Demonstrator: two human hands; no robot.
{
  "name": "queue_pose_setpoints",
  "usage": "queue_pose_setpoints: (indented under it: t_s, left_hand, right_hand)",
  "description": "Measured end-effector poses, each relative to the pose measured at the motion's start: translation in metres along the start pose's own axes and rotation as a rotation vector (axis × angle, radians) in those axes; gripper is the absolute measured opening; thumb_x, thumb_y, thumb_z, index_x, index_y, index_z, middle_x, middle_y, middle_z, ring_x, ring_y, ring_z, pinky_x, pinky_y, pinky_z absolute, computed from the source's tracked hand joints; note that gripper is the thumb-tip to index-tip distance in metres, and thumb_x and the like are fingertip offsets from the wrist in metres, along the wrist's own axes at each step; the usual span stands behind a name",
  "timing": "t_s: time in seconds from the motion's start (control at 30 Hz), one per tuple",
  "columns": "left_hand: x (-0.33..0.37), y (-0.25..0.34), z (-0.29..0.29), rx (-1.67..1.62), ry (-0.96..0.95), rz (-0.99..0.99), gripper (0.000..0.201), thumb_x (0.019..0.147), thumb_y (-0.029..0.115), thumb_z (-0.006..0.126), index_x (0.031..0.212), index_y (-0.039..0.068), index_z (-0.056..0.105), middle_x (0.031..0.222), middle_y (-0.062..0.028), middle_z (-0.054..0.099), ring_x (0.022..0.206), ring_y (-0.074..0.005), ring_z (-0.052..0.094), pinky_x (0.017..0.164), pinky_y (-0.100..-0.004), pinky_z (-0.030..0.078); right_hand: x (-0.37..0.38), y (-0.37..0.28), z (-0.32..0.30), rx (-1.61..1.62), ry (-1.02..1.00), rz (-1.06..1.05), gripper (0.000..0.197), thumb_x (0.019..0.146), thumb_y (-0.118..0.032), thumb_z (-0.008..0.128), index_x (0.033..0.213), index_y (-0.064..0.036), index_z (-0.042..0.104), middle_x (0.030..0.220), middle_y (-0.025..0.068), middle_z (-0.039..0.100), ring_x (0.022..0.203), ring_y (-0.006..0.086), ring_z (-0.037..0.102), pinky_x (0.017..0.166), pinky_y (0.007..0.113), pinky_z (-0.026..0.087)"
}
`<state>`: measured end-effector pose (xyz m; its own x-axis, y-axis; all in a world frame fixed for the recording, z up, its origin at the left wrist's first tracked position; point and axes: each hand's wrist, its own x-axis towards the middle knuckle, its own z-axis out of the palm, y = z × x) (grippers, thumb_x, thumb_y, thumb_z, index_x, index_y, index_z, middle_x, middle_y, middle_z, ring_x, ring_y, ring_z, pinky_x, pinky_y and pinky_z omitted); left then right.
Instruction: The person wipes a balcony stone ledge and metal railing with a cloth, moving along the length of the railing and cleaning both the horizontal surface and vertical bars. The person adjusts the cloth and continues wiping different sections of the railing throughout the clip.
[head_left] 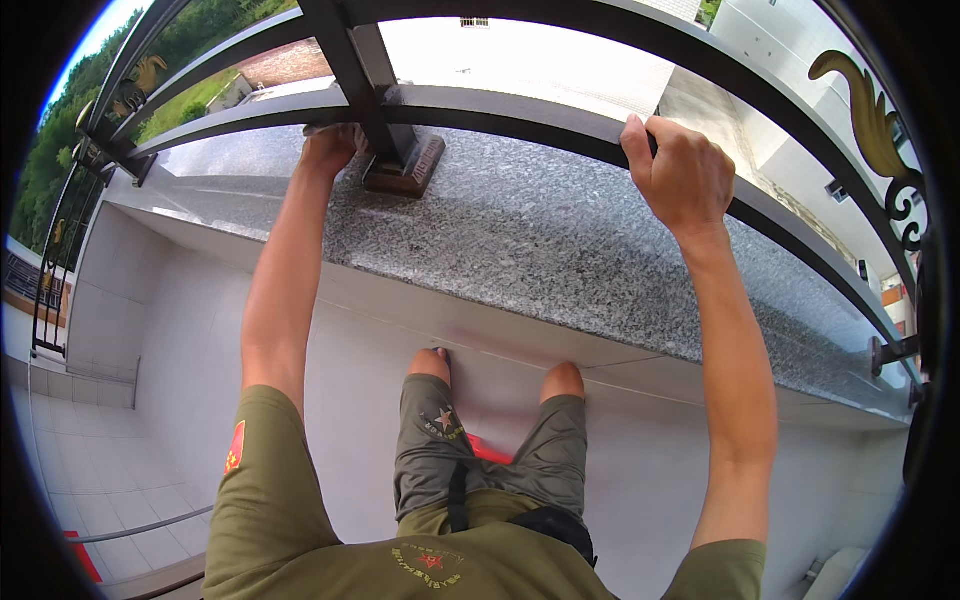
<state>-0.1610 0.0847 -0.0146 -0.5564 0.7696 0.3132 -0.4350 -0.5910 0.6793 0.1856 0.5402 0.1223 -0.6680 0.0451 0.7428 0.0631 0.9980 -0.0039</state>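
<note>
My left hand [330, 150] is closed beneath the lower rail, just left of the railing post [380, 95]. A small edge of a pale, crumpled cloth [318, 130] shows at its fingers; the rest is hidden by the hand and rail. My right hand [682, 172] grips the black lower rail [500, 108] farther right, its thumb and fingers wrapped over the bar. The post stands on a brown base block [404, 170] fixed to the speckled grey granite ledge [520, 220]. Both arms stretch forward over the ledge.
Above runs a black upper rail [640, 25]. A gold scroll ornament [862, 95] sits at the far right. Below the ledge is a pale tiled wall, with something red [488, 450] between my legs. Buildings and greenery lie beyond the railing.
</note>
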Motion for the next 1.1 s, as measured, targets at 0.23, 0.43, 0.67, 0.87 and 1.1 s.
queue_pose_setpoints:
  t_s: [0.23,0.43,0.67,0.87,1.1]
  left_hand:
    - [0.073,-0.022,0.017,1.513,0.704,-0.025,0.038,0.109,0.033,0.057,0.133,0.006,0.068,0.126,-0.0143,0.072,0.112,-0.0279,0.07,0.104,-0.0465,0.054]
    - [0.074,-0.042,0.046,2.283,0.575,-0.142,0.037,0.105,0.029,0.059,0.127,0.001,0.071,0.116,-0.0193,0.075,0.102,-0.029,0.072,0.096,-0.0458,0.055]
    - [-0.016,0.017,0.01,2.176,0.759,0.027,0.036,0.101,0.024,0.062,0.12,-0.005,0.075,0.105,-0.025,0.078,0.091,-0.0303,0.075,0.087,-0.0449,0.056]
    - [-0.158,0.013,0.058,1.149,0.943,0.214,0.047,0.104,0.031,0.071,0.137,-0.002,0.069,0.117,-0.0089,0.078,0.101,-0.0158,0.074,0.09,-0.0306,0.059]
    - [-0.109,-0.131,0.281,1.327,0.435,0.036,0.019,0.089,0.001,0.07,0.108,-0.001,0.074,0.104,-0.0017,0.074,0.099,-0.0111,0.067,0.092,-0.0294,0.053]
  right_hand:
    - [-0.005,0.002,-0.006,-0.065,-0.08,0.03,0.052,0.108,-0.043,0.057,0.07,-0.0103,0.07,0.063,0.0127,0.067,0.055,0.0316,0.068,0.052,0.042,0.051]
    - [-0.006,0.009,-0.008,-0.04,-0.009,-0.022,0.054,0.105,-0.043,0.06,0.062,-0.0111,0.063,0.055,0.0087,0.061,0.046,0.0266,0.062,0.044,0.039,0.045]
    - [0.0,0.011,0.007,-0.011,0.042,-0.03,0.056,0.102,-0.044,0.059,0.055,-0.0122,0.064,0.046,0.0051,0.057,0.039,0.0185,0.058,0.038,0.034,0.043]
    - [-0.005,0.011,0.003,-0.016,-0.016,0.03,0.056,0.102,-0.045,0.058,0.06,-0.0102,0.07,0.05,0.0075,0.064,0.042,0.0217,0.063,0.041,0.037,0.05]
    - [-0.006,0.012,0.009,0.011,0.098,-0.001,0.059,0.101,-0.042,0.058,0.05,-0.0123,0.063,0.041,0.0033,0.054,0.037,0.0158,0.056,0.036,0.035,0.045]
